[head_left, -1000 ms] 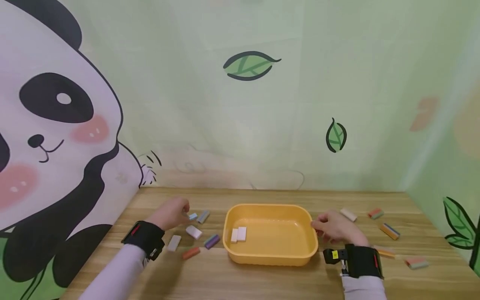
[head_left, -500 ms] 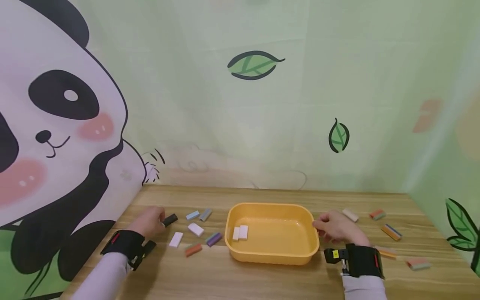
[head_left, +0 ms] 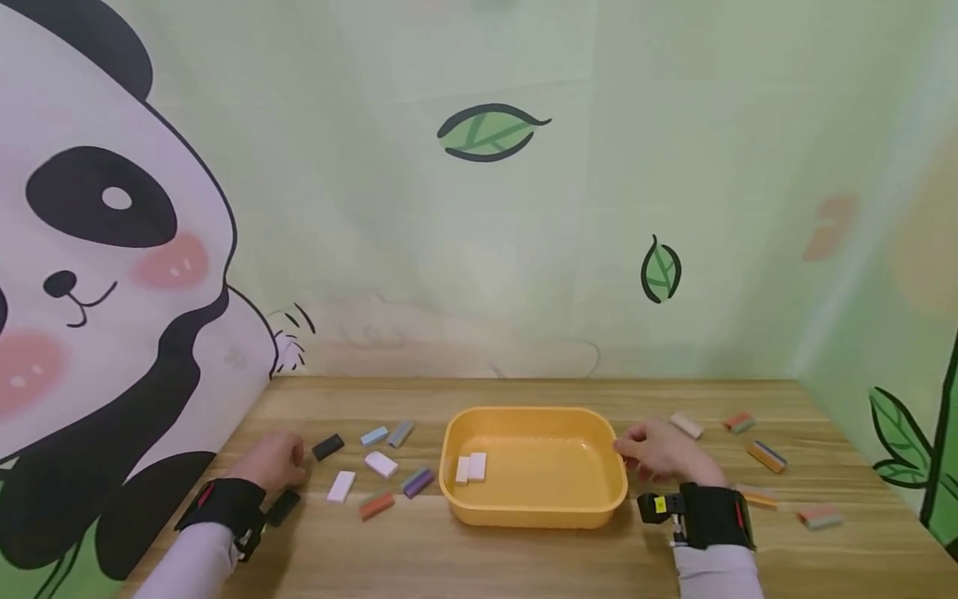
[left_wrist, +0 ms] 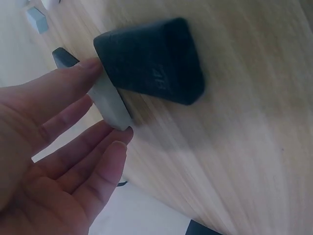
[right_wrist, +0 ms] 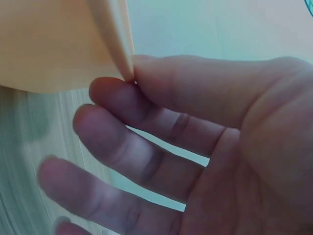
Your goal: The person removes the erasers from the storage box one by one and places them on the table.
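My right hand (head_left: 662,453) pinches the rim of the yellow tray (right_wrist: 44,54) between thumb and index finger, its other fingers loosely spread. Two white erasers (head_left: 471,467) lie in the tray's left end. At the far left of the table my left hand (head_left: 277,462) is lowered. In the left wrist view, its thumb and fingertips close around a pale grey eraser (left_wrist: 108,104), which the hand hides from the head view. Right beside the thumb lies a black eraser (left_wrist: 151,61) with faint printed marks; another black eraser (head_left: 328,448) is a little farther back.
Between left hand and tray lie a light blue eraser (head_left: 374,435), a grey one (head_left: 400,433), white ones (head_left: 381,464), a purple-and-blue one (head_left: 417,482) and a red one (head_left: 377,506). Right of the tray are several more, including an orange-and-blue eraser (head_left: 767,457).
My left hand has moved left and toward me, past the farther black eraser, which now shows fully. The right hand has kept its hold on the tray rim.
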A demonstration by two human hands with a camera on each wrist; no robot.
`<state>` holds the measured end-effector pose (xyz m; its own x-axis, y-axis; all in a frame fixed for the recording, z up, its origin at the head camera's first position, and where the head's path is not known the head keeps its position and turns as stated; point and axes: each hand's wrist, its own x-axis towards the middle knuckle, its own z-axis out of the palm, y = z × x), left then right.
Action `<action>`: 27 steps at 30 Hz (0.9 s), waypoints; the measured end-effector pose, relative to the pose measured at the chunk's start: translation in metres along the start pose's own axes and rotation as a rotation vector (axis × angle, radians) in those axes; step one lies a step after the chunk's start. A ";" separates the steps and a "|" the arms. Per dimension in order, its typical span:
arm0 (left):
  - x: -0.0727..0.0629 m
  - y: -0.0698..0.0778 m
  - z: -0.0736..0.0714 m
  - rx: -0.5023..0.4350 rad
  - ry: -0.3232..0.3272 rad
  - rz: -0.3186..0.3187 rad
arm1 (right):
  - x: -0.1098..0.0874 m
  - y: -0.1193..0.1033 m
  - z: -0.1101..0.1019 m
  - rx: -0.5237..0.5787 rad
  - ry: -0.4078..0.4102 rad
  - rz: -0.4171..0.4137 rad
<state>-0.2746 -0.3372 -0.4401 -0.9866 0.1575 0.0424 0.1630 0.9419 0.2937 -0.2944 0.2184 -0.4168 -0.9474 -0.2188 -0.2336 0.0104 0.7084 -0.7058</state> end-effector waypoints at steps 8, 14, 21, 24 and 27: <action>-0.002 0.004 0.002 0.007 -0.012 -0.020 | -0.002 0.000 0.001 0.003 -0.007 0.006; -0.003 0.007 0.003 0.021 -0.010 0.003 | -0.005 0.001 0.002 0.014 -0.007 -0.002; -0.006 0.004 0.001 0.001 -0.034 0.029 | -0.002 0.002 0.002 0.016 -0.003 -0.006; -0.007 0.002 -0.001 -0.029 -0.056 0.013 | 0.000 0.001 0.001 0.017 0.003 -0.013; -0.005 0.000 -0.005 -0.024 -0.068 -0.015 | 0.001 0.002 0.001 0.014 0.002 -0.011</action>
<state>-0.2695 -0.3393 -0.4353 -0.9860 0.1643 -0.0269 0.1475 0.9370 0.3167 -0.2950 0.2190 -0.4187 -0.9482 -0.2251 -0.2242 0.0045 0.6962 -0.7179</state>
